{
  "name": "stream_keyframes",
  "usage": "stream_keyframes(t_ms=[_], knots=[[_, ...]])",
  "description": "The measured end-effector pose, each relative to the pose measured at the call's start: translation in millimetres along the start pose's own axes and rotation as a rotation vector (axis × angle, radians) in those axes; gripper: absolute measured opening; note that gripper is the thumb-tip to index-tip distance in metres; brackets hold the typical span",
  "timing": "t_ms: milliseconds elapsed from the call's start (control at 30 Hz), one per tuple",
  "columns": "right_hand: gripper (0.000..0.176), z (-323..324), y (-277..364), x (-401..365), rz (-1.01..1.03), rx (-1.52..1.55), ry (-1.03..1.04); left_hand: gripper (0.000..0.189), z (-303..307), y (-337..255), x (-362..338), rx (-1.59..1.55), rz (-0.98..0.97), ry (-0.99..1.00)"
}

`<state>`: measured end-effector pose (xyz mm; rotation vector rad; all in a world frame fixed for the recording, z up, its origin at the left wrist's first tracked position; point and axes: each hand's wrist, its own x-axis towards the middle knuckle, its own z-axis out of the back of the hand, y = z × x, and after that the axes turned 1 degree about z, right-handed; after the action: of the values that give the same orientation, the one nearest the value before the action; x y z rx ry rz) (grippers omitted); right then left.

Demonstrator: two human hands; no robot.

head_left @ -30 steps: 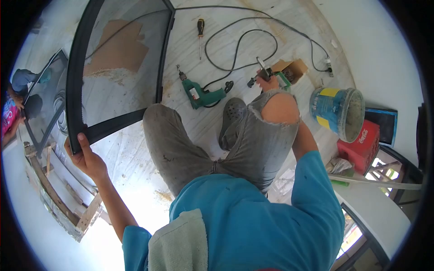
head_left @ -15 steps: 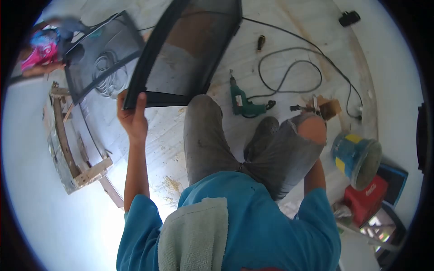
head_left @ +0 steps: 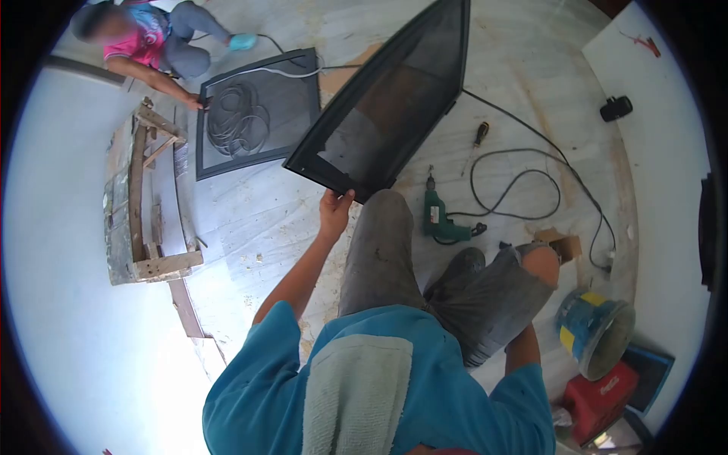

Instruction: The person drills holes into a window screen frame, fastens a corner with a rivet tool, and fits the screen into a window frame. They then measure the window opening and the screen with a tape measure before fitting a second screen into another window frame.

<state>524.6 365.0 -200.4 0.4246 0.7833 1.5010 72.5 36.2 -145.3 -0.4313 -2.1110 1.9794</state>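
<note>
My left hand [head_left: 334, 215] grips the lower edge of a dark-framed mesh screen [head_left: 379, 91], which stands tilted in front of my left knee. My right hand is hidden behind my right leg; only the forearm shows. On the floor right of the screen lie a green power drill [head_left: 440, 216] with a bit in its chuck, its looped cord [head_left: 560, 189], and a screwdriver [head_left: 481, 134] with a dark handle. A small brown box [head_left: 566, 247] sits beyond my right knee.
A person [head_left: 155, 45] at the upper left touches a second framed screen [head_left: 296, 114] bearing coiled cable [head_left: 236, 125]. A wooden frame [head_left: 138, 205] stands at the left. A blue bucket [head_left: 588, 326] and a red box [head_left: 603, 398] are at the right.
The screen has swung to a flatter slant, with my left hand moved right along with it, near my knee. The view has shifted, showing more of the other person and the second screen.
</note>
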Motion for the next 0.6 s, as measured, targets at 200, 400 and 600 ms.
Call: stream_keyframes(t_ms=[200,400,600], knots=[[0.04,-1,-3,-3,-0.001,-0.042,0.008,0.017,6,8,5,0.276,-0.076,-0.062],[0.04,5,-13,-8,-0.015,-0.074,0.005,0.018,-2,-18,-7,0.363,-0.062,0.012],[0.04,7,-18,-15,-0.019,-0.095,0.002,0.016,-8,-18,-14,0.428,-0.087,0.046]])
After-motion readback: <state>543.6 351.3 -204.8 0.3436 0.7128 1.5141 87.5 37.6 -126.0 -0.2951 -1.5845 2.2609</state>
